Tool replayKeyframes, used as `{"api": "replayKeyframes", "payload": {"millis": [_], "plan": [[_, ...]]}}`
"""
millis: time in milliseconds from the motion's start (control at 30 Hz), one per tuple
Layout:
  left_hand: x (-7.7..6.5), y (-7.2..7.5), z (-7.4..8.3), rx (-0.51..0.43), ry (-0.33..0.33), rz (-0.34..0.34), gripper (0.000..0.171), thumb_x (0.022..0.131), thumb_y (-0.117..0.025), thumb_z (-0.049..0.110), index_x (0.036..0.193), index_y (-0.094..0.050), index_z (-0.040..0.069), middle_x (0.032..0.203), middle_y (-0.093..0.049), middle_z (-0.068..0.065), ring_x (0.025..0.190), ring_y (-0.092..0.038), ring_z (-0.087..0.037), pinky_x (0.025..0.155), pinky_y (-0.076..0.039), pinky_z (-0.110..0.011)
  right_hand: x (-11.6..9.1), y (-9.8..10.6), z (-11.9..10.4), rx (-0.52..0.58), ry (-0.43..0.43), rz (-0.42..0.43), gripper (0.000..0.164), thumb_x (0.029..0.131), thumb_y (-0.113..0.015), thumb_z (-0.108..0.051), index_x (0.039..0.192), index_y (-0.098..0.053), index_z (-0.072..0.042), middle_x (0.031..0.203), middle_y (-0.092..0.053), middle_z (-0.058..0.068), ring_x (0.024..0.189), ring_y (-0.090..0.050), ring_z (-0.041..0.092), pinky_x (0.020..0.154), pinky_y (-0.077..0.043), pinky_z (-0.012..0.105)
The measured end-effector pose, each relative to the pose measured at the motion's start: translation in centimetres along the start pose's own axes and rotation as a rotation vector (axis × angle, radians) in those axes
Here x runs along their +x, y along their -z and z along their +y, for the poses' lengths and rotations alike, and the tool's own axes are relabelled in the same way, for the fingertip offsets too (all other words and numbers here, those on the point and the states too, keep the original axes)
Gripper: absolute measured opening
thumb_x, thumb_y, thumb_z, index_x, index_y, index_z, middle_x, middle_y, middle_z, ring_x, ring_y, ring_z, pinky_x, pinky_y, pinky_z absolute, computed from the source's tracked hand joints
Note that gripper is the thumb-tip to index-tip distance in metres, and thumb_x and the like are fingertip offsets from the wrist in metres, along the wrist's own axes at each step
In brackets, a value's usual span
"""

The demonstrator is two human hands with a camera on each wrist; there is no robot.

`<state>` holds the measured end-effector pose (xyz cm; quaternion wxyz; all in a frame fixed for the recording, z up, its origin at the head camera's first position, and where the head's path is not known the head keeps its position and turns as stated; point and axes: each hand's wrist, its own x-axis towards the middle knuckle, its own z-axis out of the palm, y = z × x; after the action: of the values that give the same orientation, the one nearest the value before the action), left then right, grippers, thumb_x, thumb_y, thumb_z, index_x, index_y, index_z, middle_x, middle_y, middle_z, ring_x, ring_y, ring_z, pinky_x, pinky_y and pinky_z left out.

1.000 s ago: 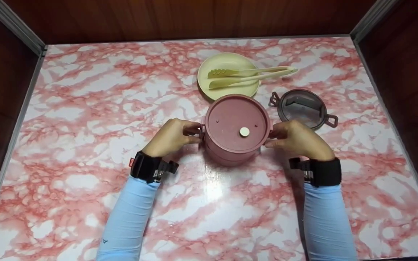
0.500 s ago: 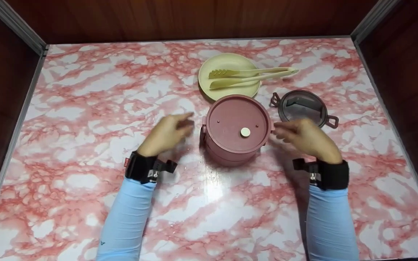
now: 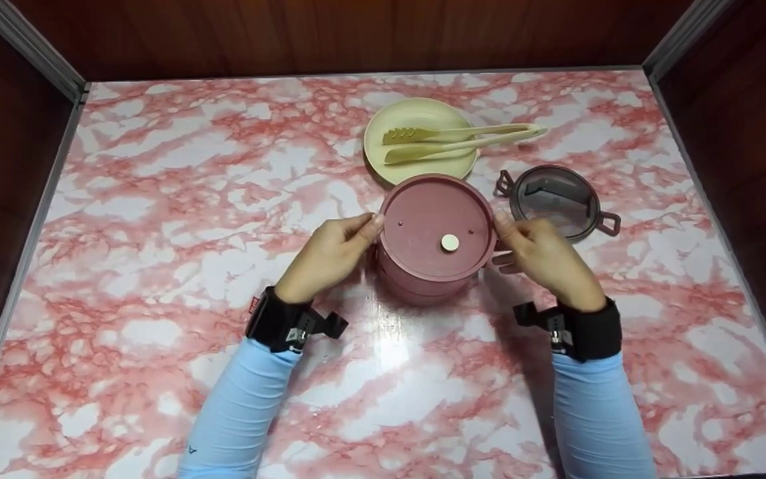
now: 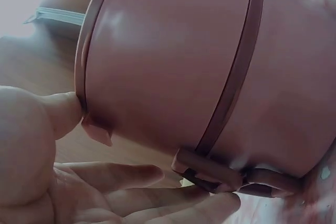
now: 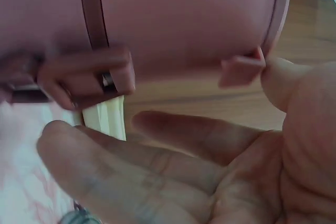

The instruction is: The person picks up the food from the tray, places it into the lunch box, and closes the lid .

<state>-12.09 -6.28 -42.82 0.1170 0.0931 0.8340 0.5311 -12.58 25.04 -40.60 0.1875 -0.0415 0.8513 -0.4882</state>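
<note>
A dusty-pink round lidded container (image 3: 423, 286) stands upright at the middle of the table, its lid (image 3: 423, 206) bearing one cream knob (image 3: 449, 243) off centre. My left hand (image 3: 326, 256) has its thumb at the lid's rim, by a small side tab (image 4: 97, 132). Its fingers stretch loosely below, tips near a side handle (image 4: 207, 169). On the other side my right hand (image 3: 546, 259) likewise sets its thumb against the rim beside a matching tab (image 5: 241, 72). The straight fingers (image 5: 189, 129) of that hand stand apart from the container wall.
Behind the container lies a pale green plate (image 3: 380, 120) with cream-green tongs (image 3: 463, 136) across it. A dark two-handled glass lid (image 3: 556, 199) sits right of it, close to my right hand. Dark wooden walls (image 3: 356, 36) border the pink marbled table (image 3: 190, 166).
Both hands let go of the side handles and drew back, then came in again higher, thumbs now at the lid's rim. The container has hardly moved.
</note>
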Motion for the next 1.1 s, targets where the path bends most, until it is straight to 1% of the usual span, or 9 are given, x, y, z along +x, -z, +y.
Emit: {"api": "replayKeyframes", "payload": {"millis": [167,267,467,533,700,800,900,933,1100], "plan": [[-0.1,-0.1,0.1,-0.024,-0.021,0.006,0.056,0.1,-0.048,0.053,0.137,-0.06,0.012,0.129,-0.065,0.001,0.12,-0.057,-0.009,0.105,-0.042,-0.029,-0.1,-0.3,-0.4,0.072,-0.01,-0.03,0.068,0.099,-0.046,-0.056,0.121,-0.064,0.006,0.108,-0.07,0.021,0.093,-0.071,0.033,0.081,-0.058,0.042],[0.0,-0.1,0.1,-0.023,-0.036,0.01,0.055,0.1,-0.048,0.055,0.135,-0.062,0.015,0.127,-0.066,0.003,0.12,-0.056,-0.007,0.104,-0.043,-0.027,-0.1,-0.3,-0.5,0.108,-0.017,-0.029,0.066,0.097,-0.05,-0.056,0.122,-0.065,0.004,0.104,-0.071,0.018,0.09,-0.072,0.029,0.08,-0.059,0.041],[0.0,-0.4,0.2,-0.027,-0.048,0.051,0.049,0.101,-0.049,0.052,0.126,-0.069,0.015,0.113,-0.07,0.002,0.1,-0.062,-0.01,0.09,-0.051,-0.03,0.1,-0.5,-0.2,0.177,0.019,-0.025,0.061,0.098,-0.053,-0.051,0.122,-0.065,0.003,0.098,-0.072,0.017,0.087,-0.071,0.035,0.079,-0.058,0.044],[0.0,-0.6,0.3,-0.035,-0.048,0.059,0.045,0.102,-0.05,0.048,0.126,-0.069,0.015,0.113,-0.07,0.001,0.097,-0.062,-0.012,0.089,-0.051,-0.03,0.1,-0.5,-0.1,0.194,0.035,-0.032,0.06,0.098,-0.053,-0.051,0.122,-0.065,0.004,0.098,-0.072,0.018,0.088,-0.071,0.038,0.079,-0.058,0.046],[0.3,-0.9,0.3,-0.07,-0.045,0.054,0.046,0.102,-0.053,0.041,0.136,-0.061,0.012,0.129,-0.064,0.0,0.107,-0.058,-0.007,0.096,-0.047,-0.024,0.2,-0.4,0.3,0.231,0.049,-0.046,0.06,0.099,-0.052,-0.049,0.123,-0.063,0.005,0.099,-0.071,0.02,0.087,-0.071,0.037,0.079,-0.058,0.048],[0.5,-1.0,0.3,-0.099,-0.033,0.047,0.04,0.102,-0.054,0.04,0.123,-0.07,0.01,0.098,-0.07,0.0,0.085,-0.059,-0.007,0.076,-0.051,-0.022,0.3,-0.5,0.5,0.262,0.033,-0.047,0.06,0.099,-0.053,-0.048,0.124,-0.062,0.005,0.098,-0.071,0.02,0.086,-0.071,0.039,0.079,-0.057,0.049],[0.5,-1.1,0.3,-0.124,-0.015,0.047,0.033,0.101,-0.055,0.04,0.098,-0.071,0.012,0.069,-0.049,0.004,0.063,-0.048,-0.009,0.056,-0.042,-0.024,0.5,-0.7,0.7,0.269,0.023,-0.061,0.06,0.1,-0.052,-0.049,0.124,-0.061,0.006,0.097,-0.071,0.02,0.086,-0.071,0.038,0.08,-0.057,0.051],[0.5,-1.1,0.3,-0.13,-0.009,0.048,0.032,0.101,-0.055,0.04,0.09,-0.068,0.013,0.065,-0.042,0.003,0.059,-0.044,-0.01,0.052,-0.038,-0.025,0.6,-0.8,0.7,0.265,0.023,-0.068,0.061,0.1,-0.052,-0.049,0.124,-0.061,0.006,0.097,-0.071,0.02,0.086,-0.071,0.037,0.08,-0.057,0.05],[0.3,-1.2,0.2,-0.12,-0.003,0.07,0.032,0.1,-0.055,0.038,0.082,-0.065,0.014,0.064,-0.042,0.005,0.058,-0.044,-0.01,0.052,-0.038,-0.024,0.9,-0.9,0.8,0.248,0.034,-0.102,0.062,0.101,-0.049,-0.051,0.124,-0.061,0.006,0.099,-0.07,0.021,0.087,-0.072,0.033,0.082,-0.056,0.05]]}}
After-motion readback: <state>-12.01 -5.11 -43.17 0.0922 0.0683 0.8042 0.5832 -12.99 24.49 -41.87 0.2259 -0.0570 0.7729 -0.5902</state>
